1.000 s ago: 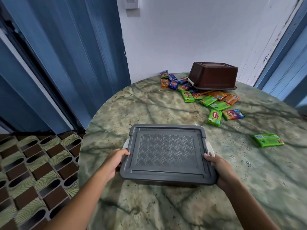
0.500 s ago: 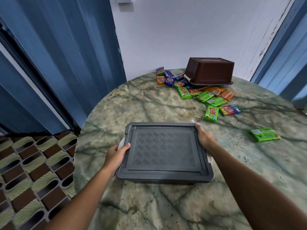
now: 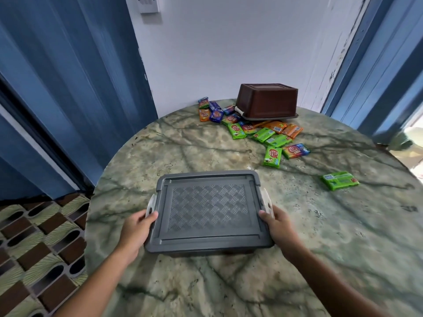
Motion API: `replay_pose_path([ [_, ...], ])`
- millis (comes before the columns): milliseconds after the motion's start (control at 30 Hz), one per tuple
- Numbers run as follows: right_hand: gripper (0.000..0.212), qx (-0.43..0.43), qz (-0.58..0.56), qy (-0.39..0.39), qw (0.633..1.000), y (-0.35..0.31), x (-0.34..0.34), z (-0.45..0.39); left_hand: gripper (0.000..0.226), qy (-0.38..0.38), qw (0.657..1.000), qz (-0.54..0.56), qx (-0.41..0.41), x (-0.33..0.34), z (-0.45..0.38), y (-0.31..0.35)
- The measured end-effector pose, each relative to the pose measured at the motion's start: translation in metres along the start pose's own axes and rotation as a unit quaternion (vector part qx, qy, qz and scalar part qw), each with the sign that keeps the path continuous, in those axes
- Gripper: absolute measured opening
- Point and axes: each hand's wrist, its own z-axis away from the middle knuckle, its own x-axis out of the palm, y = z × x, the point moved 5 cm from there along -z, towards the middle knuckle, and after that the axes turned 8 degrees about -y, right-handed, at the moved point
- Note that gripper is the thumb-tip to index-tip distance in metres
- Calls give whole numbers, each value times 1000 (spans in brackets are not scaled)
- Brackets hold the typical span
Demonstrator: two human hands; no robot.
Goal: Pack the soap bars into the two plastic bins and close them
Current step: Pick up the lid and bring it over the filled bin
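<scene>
- your right hand (image 3: 275,225) has come back from the grey bin's (image 3: 209,211) far corner and now grips its right edge by the white latch (image 3: 266,202).
- your left hand (image 3: 135,232) still grips the left edge.
- the lidded bin sits on the desk (image 3: 206,282); soap bars (image 3: 263,133) lie loose by the upturned brown bin (image 3: 266,100).

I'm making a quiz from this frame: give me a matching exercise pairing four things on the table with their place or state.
Things:
1. grey bin
2. brown bin
3. lone green soap bar
4. left hand

Places or states:
A. upside down at the far edge of the table
B. lying alone on the right of the table
C. gripping the bin's left side by a white latch
D. lid on, held at both sides

Pairs: 1-D, 2-A, 3-B, 4-C
</scene>
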Motion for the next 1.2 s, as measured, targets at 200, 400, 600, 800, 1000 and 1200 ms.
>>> replay_pose_path([
  [200,60,-59,325,21,944,-19,15,11,43,22,936,-317,150,12,23,31],
  [400,72,-35,549,38,834,-28,22,7,57,-30,855,-493,161,19,29,38],
  [600,73,-30,614,49,787,-37,26,1,58,-31,844,-507,171,24,23,36],
  [800,29,-87,256,91,958,-27,0,-7,24,15,971,-186,151,6,14,31],
  [1000,48,3,126,68,990,-13,-4,-39,21,-34,998,47,-20,11,-10,7],
  [1200,50,-23,202,104,974,-9,0,-45,40,-1,1000,-2,24,14,-12,5],
])
